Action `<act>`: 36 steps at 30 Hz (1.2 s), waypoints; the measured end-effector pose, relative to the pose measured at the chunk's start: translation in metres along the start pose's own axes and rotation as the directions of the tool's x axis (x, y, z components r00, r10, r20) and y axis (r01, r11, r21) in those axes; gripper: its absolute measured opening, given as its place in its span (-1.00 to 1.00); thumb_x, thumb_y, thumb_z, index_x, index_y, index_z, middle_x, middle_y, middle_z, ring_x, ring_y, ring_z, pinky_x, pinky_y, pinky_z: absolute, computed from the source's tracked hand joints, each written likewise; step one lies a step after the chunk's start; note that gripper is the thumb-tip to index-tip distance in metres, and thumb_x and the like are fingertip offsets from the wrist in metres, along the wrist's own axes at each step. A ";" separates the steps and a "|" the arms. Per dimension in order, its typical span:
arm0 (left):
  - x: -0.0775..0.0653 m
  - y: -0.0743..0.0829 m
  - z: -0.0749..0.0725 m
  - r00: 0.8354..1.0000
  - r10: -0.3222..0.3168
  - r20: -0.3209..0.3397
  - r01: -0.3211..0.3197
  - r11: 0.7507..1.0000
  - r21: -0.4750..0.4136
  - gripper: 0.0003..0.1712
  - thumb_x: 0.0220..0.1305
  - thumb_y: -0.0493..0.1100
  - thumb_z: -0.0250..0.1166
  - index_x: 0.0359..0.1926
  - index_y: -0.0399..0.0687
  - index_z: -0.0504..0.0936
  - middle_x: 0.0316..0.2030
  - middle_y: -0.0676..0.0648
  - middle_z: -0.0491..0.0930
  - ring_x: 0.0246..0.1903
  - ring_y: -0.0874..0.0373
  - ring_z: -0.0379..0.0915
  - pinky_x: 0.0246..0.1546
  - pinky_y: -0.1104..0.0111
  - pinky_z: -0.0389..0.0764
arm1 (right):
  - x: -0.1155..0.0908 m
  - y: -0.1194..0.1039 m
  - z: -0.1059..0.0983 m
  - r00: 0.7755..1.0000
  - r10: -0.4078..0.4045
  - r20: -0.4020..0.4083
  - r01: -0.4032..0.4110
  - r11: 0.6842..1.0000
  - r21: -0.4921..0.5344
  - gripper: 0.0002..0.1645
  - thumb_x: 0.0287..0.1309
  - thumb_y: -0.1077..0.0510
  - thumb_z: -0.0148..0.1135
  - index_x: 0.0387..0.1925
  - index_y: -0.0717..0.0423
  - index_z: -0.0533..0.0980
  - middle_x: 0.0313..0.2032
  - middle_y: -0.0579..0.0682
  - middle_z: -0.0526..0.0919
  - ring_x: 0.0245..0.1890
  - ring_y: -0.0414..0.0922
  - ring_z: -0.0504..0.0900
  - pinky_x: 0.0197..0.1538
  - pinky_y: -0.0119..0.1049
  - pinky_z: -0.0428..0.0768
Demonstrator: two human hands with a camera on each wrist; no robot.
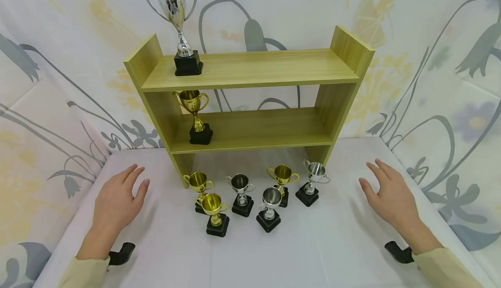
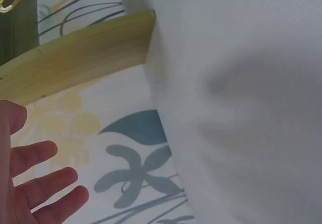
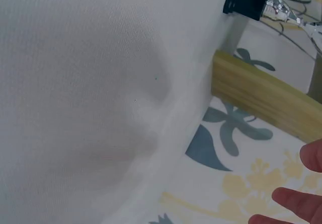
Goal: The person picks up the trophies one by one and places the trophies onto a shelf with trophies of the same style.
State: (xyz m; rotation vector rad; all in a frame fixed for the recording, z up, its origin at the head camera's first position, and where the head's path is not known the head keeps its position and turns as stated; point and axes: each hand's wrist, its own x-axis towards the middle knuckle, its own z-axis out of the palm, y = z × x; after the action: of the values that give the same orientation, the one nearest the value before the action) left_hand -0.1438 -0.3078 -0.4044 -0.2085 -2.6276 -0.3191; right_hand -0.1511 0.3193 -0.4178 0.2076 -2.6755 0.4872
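My left hand (image 1: 119, 199) hovers over the left side of the white table, fingers extended and nothing in them. On the opposite side, my right hand (image 1: 389, 194) is likewise held out with loose fingers. Between them several small trophy cups on black bases stand in a cluster, among them a gold cup (image 1: 212, 205) in front, a silver cup (image 1: 271, 199) and another silver cup (image 1: 314, 174) nearest my right hand. A large silver trophy (image 1: 176, 9) stands on the top shelf at left. Below it, a gold trophy (image 1: 192, 103) is on the middle shelf.
The two-tier wooden shelf (image 1: 250, 68) stands at the back of the table (image 1: 250, 262), its side panels rising above the top board. Floral cloth (image 1: 430, 83) covers the walls behind and at both sides. Black straps (image 1: 122, 254) show at the wrists.
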 end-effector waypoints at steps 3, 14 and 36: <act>0.002 0.004 -0.001 0.998 -0.054 0.016 0.055 0.997 -0.061 -0.56 0.42 -0.09 0.16 0.19 -0.26 0.54 0.18 -0.37 0.48 0.13 -0.37 0.37 0.08 -0.23 0.35 | -0.002 -0.001 0.002 1.000 0.008 -0.013 -0.008 0.999 0.045 -0.42 0.34 0.06 0.17 0.22 0.40 0.42 0.27 0.46 0.35 0.19 0.47 0.31 0.13 0.37 0.26; 0.007 0.016 -0.002 0.986 -0.168 -0.003 0.160 0.940 -0.301 -0.59 0.47 -0.11 0.12 0.20 -0.23 0.54 0.01 -0.34 0.59 0.01 -0.28 0.48 -0.12 -0.12 0.45 | -0.006 -0.008 0.007 0.997 0.076 0.010 -0.076 0.987 0.144 -0.47 0.36 0.11 0.19 0.23 0.36 0.43 0.18 0.43 0.46 0.08 0.44 0.44 0.00 0.35 0.40; 0.029 0.032 -0.001 0.948 -0.309 0.076 0.291 0.745 -0.601 -0.56 0.51 -0.03 0.09 0.25 -0.16 0.51 0.13 -0.16 0.56 -0.01 0.48 0.42 -0.04 0.63 0.40 | -0.005 -0.030 0.021 0.975 0.150 0.163 -0.220 0.748 0.626 -0.59 0.43 0.20 0.10 0.23 0.25 0.47 0.03 -0.19 0.59 0.02 -0.40 0.53 -0.02 -0.64 0.45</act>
State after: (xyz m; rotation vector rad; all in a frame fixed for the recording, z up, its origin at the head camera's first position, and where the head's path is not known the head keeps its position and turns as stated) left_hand -0.1622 -0.2746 -0.3840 0.0220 -2.4338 -1.2752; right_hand -0.1478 0.2839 -0.4284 0.1574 -2.5254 1.4989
